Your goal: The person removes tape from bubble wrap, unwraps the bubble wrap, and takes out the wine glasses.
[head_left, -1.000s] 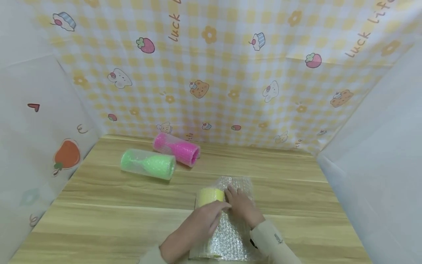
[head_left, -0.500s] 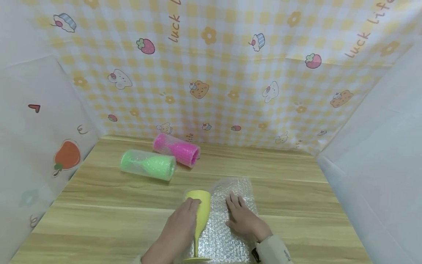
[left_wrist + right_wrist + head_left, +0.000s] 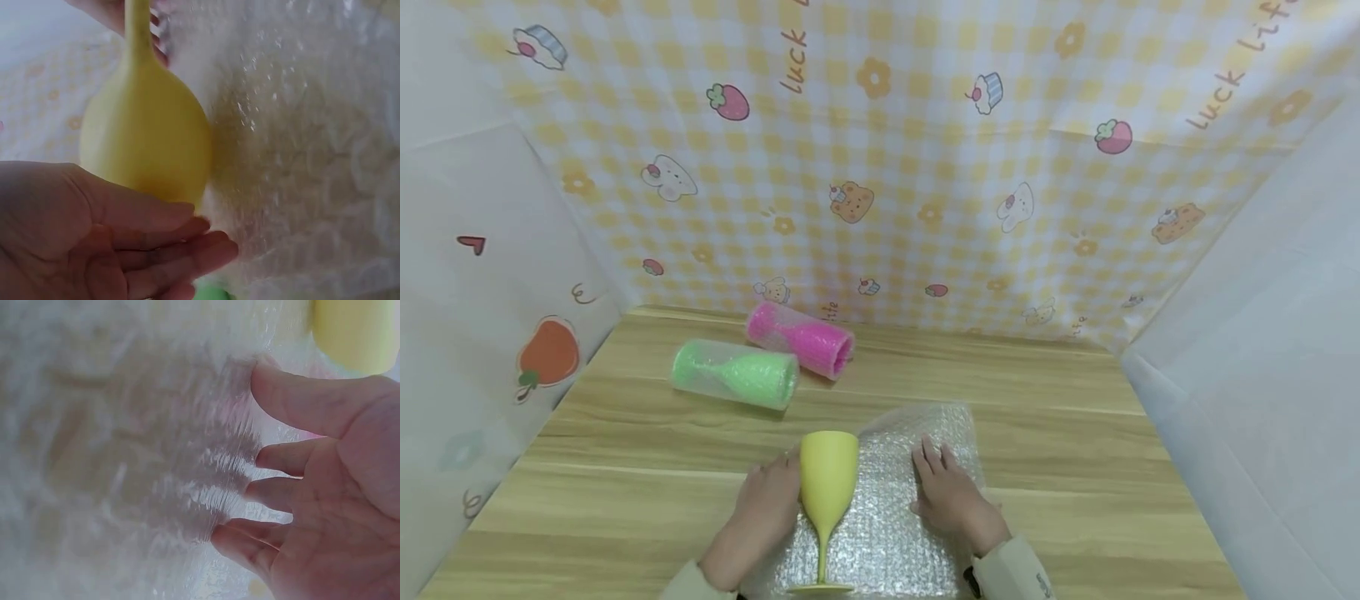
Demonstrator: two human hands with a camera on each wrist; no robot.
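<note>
A yellow plastic goblet (image 3: 829, 477) lies on its side on a sheet of bubble wrap (image 3: 891, 508), its mouth toward the back and its round foot near the front edge of the view. My left hand (image 3: 762, 510) is against the left side of the goblet's bowl. In the left wrist view its thumb and fingers (image 3: 178, 259) extend loosely by the bowl, not curled round it. My right hand (image 3: 953, 500) rests spread on the right part of the bubble wrap, and the right wrist view has its fingertips touching the clear film.
Two bubble-wrapped goblets lie at the back left of the wooden table (image 3: 1060, 417): a green one (image 3: 737, 372) and a pink one (image 3: 802, 340). A checked cloth (image 3: 910, 167) hangs behind the table, with pale sheets at both sides.
The goblet, under a layer of film one second ago, is now uncovered and has shifted left. My left hand has moved left with it. My right hand has slid slightly toward me.
</note>
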